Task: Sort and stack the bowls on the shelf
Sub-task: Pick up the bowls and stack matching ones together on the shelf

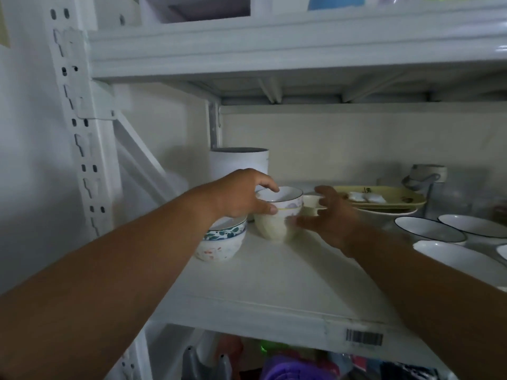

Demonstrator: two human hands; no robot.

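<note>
White shelf [274, 272], stacked patterned bowls [222, 239] at left, cream bowl stack [277, 223] beside, yellow plates [389, 201] behind, dark-rimmed white bowls [430, 229] at right.

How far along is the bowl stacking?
Done: patterned stack at the left. In hand: left hand grips the top bowl of a second stack; right hand is open beside it. Left: loose rimmed bowls at right.

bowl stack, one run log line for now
left hand: grip on cream bowl stack | right hand: open beside it | patterned stack: left
</note>
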